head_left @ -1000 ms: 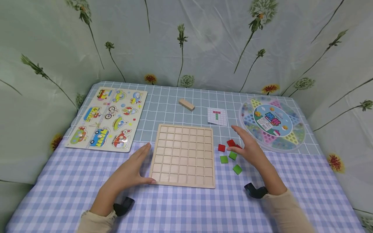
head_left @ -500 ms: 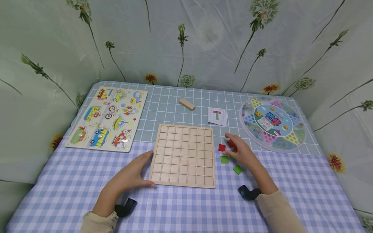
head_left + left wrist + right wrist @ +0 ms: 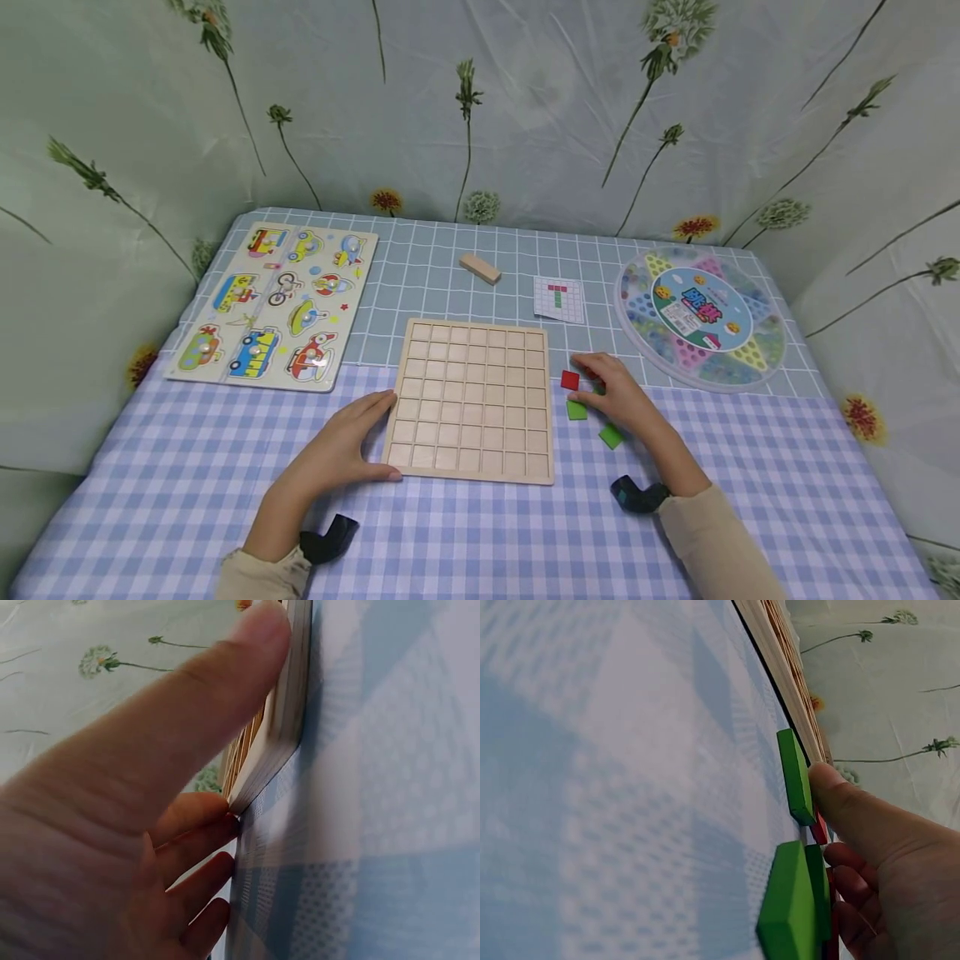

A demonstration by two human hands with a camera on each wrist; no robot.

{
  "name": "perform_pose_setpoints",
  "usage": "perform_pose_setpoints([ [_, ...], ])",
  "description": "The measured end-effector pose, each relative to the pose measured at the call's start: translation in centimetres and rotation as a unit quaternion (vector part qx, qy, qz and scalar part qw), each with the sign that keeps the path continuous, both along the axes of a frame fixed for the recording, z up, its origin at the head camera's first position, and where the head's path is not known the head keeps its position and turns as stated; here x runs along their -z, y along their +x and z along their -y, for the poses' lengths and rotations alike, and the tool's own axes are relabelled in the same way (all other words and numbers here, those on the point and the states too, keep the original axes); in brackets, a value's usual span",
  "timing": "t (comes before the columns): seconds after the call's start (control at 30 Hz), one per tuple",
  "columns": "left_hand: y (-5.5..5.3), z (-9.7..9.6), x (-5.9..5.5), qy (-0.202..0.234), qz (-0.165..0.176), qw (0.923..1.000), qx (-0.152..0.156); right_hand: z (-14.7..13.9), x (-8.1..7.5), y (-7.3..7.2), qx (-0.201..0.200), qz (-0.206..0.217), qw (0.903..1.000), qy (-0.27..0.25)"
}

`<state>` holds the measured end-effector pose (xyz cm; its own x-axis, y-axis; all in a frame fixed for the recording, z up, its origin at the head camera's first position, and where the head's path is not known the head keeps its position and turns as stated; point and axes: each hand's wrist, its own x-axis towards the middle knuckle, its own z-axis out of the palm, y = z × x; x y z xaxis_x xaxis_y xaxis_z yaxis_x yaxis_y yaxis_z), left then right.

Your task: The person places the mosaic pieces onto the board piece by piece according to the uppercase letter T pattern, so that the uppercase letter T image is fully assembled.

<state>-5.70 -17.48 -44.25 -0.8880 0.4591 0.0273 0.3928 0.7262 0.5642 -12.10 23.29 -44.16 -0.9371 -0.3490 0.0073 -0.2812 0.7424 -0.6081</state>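
Note:
A wooden grid board (image 3: 472, 410) lies in the middle of the table. At its left side rests my left hand (image 3: 341, 446), fingertips against the edge and thumb at the near left corner, as the left wrist view also shows. Just right of the board, my right hand (image 3: 617, 395) is low over small square tiles, thumb and fingers apart. A red tile (image 3: 570, 380) and a green tile (image 3: 577, 410) lie by its fingertips. Another green tile (image 3: 611, 436) lies nearer me, below the palm. The hand partly covers further red and green tiles.
Behind the tiles lies a pattern card (image 3: 558, 300) with a red and green T shape. A wooden block (image 3: 480, 269) lies at the back. A vehicle puzzle board (image 3: 277, 308) is at left, a round Chinese checkers box (image 3: 701, 321) at right.
My right hand has moved left and down over the tiles, covering the red ones at the back. My left hand's fingers have come against the board's left edge. The tiles in sight have not moved.

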Motion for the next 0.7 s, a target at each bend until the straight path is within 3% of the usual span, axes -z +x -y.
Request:
perform_pose_setpoints([
  [0.3,0.02,0.00,0.58,0.017,-0.040,0.9990,-0.002,0.23,0.20,-0.08,-0.004,-0.017,0.9998,0.003],
  [0.53,-0.04,0.10,0.60,0.007,-0.013,0.9999,-0.003,0.31,0.17,-0.25,-0.005,-0.025,0.9997,0.003],
  [0.7,-0.06,0.17,0.66,0.004,-0.003,1.0000,-0.006,0.28,-0.31,-0.29,0.010,-0.007,0.9999,-0.011],
])
